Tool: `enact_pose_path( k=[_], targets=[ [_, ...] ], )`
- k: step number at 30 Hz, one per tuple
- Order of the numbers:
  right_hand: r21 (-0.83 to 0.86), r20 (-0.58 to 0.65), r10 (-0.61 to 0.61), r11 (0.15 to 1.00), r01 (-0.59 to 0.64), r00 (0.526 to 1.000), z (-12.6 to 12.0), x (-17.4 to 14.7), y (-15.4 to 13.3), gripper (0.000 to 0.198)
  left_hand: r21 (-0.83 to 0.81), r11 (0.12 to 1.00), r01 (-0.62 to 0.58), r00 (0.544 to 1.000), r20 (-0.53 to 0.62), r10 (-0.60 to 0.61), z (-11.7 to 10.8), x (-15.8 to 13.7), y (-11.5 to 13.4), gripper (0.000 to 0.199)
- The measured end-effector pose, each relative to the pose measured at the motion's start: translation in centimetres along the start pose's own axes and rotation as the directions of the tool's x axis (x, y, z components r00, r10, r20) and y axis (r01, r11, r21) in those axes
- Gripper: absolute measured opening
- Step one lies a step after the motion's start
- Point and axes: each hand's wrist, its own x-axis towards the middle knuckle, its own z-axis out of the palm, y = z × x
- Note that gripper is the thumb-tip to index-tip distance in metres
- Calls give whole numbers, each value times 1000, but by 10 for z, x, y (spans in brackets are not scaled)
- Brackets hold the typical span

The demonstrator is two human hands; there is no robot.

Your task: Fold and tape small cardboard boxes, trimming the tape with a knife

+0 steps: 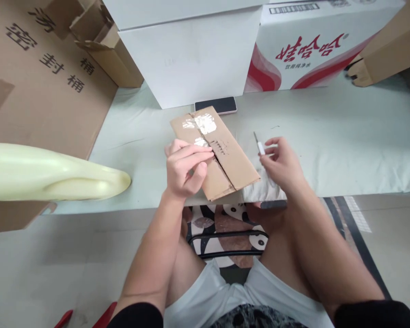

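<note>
Presently, my right hand pinches a slim white-handled tool beside the flat brown cardboard box on pale-green cloth; my left hand curls over the box, grip unclear. If that skids, the tool could nick my fingers.

Your carton is brown with white patches and black print; your slim tool has a white handle. You face a pale green tabletop, a white box with red swirls, and below, a panda-patterned mat.

Dark slab partly behind carton
</note>
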Motion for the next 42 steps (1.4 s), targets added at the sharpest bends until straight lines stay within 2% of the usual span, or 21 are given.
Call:
enact_pose_path(
  k=[1,3,4,6,9,11,15,18,21,24,26,28,31,33,35,37,39,42],
  targets=[
    [131,-79,-45,990,55,996,-4,1,0,35,-11,1000,-8,1000,-6,8,3,-2,5,40],
    [295,-237,-165,927,233,957,-15,1,-2,34,-43,999,-28,999,-30,27,11,-6,14,35],
    [334,-284,-221,889,312,933,-22,0,-6,33,-60,997,-41,998,-42,39,14,-8,18,34],
    [422,-291,-286,818,390,913,-35,-4,-17,33,-86,995,-56,997,-52,52,21,-11,25,32],
    [575,-224,-294,730,370,929,-52,-15,-42,41,-117,992,-38,999,-37,33,25,-14,29,34],
    [614,-220,-295,699,367,930,-58,-22,-57,43,-135,991,-18,999,-32,14,26,-15,30,35],
    [597,-210,-280,722,350,937,-57,-26,-74,30,-131,991,-10,1000,-21,7,27,-16,31,36],
    [619,-166,-257,725,303,952,-53,-24,-84,29,-147,989,-15,1000,-25,11,28,-16,32,33],
    [640,-98,-319,705,305,943,-49,-26,-100,28,-166,986,-6,1000,-19,3,27,-15,34,29],
    [671,-48,-441,651,356,896,-41,-28,-111,28,-157,988,-3,1000,-15,1,26,-14,36,27],
    [650,-49,-519,632,422,853,-30,-26,-110,31,-170,985,-19,999,-32,14,25,-13,38,26],
    [579,-18,-551,675,458,834,-16,-20,-102,28,-206,978,-37,998,-48,27,23,-12,40,27],
    [442,85,-506,791,423,858,2,-11,-86,36,-225,974,-23,995,-96,2,21,-9,40,38],
    [354,108,-495,829,432,862,8,-7,-78,39,-150,989,15,987,-156,-39,20,-6,34,43],
    [284,114,-512,838,466,851,11,-6,-74,41,-24,999,38,982,-186,-42,19,-1,24,42],
    [229,127,-530,838,495,839,11,-7,-74,40,50,999,12,988,-157,-4,20,2,10,42],
    [165,143,-528,847,506,837,9,-7,-77,36,27,999,-21,994,-104,24,25,3,-2,47],
    [70,149,-513,858,509,845,8,-7,-83,29,-43,999,-16,994,-105,11,34,-1,-11,50]
  ],
)
